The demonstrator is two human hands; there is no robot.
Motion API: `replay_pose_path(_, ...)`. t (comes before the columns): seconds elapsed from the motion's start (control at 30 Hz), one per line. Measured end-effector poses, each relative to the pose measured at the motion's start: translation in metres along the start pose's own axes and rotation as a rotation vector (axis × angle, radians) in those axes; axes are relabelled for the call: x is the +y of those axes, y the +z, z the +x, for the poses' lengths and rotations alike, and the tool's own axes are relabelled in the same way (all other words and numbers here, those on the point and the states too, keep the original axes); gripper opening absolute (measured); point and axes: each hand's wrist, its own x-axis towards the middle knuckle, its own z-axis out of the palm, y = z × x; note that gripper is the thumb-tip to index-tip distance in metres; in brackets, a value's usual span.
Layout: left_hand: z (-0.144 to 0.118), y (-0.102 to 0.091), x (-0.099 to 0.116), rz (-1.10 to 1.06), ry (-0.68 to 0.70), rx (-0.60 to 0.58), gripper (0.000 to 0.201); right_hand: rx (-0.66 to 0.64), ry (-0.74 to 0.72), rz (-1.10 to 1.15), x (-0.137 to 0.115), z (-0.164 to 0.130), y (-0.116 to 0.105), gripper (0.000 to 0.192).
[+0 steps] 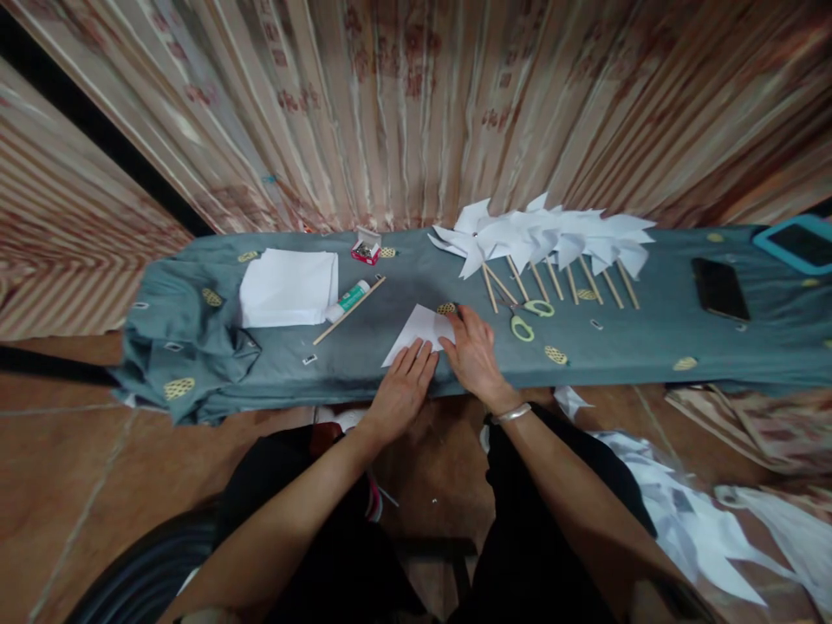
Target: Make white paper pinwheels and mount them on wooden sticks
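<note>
A cloth-covered surface spans the view, and both forearms reach forward over its near edge, slanting towards each other. The right hand angles inward, thumb and index finger apart at the right end of a folded white paper; whether they pinch it, I cannot tell. The left hand lies palm down, its fingers straight, unclenched and close together, their tips on the paper's lower edge. The paper lies flat between the glue stick and green-handled scissors.
</note>
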Motion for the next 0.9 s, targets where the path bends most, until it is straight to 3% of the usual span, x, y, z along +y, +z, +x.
replay_pose_path(0.23, -0.035, -0.001, -0.013, -0.002, -0.07, 0.033, 0.066, 0.098, 0.127, 0.005, 0.037, -0.002, -0.006, 0.043)
replay_pose_path(0.37, -0.054, -0.002, -0.017, 0.012, -0.13, 0.048, 0.067, 0.153, 0.117, 0.044, 0.048, -0.004, -0.006, 0.041)
replay_pose_path(0.7, -0.057, -0.007, -0.012, 0.007, -0.161, 0.053, 0.07, 0.181, 0.088, 0.082, 0.05, -0.003, -0.006, 0.049)
replay_pose_path(0.9, -0.058, -0.001, -0.007, -0.033, -0.196, 0.097, 0.08, 0.181, 0.056, 0.11, 0.041, 0.002, -0.011, 0.043)
